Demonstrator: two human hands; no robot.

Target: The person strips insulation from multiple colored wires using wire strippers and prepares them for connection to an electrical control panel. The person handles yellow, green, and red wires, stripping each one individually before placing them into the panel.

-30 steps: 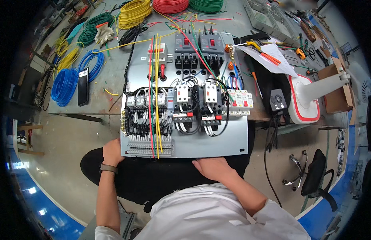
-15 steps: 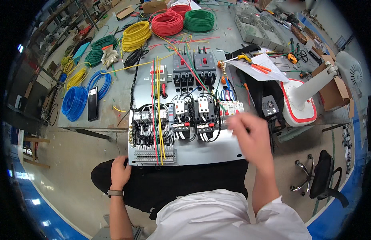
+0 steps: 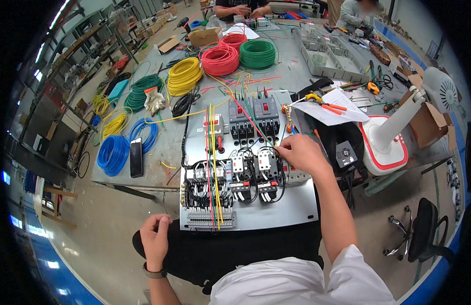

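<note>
On the bench edge, over my lap, lies a metal mounting panel point(image 3: 291, 213) carrying electrical parts. My right hand point(image 3: 304, 152) reaches over its right side. The fingertips are pinched beside the right contactor point(image 3: 266, 161), where a thin green wire runs down to them; the wire's end is hidden. Small circuit breakers point(image 3: 296, 175) are partly covered by that hand. My left hand point(image 3: 155, 241) is off the panel's near left corner, fingers curled and nothing visible in them. Loose red, green and yellow wires point(image 3: 213, 173) lie across the relays and the terminal strip point(image 3: 210, 219). Two larger breakers point(image 3: 266, 109) sit at the back.
Yellow point(image 3: 184, 76), red point(image 3: 220, 60), green point(image 3: 257, 54) and blue point(image 3: 113, 155) wire coils lie beyond and left, near a phone point(image 3: 136, 157). Papers point(image 3: 337, 109) with screwdrivers and a white fan point(image 3: 383, 137) are on the right. Co-workers point(image 3: 243, 9) sit across the bench.
My right hand has moved left and away from me, to the right contactor. My left hand has come off the panel's corner. The view has tilted up, showing co-workers.
</note>
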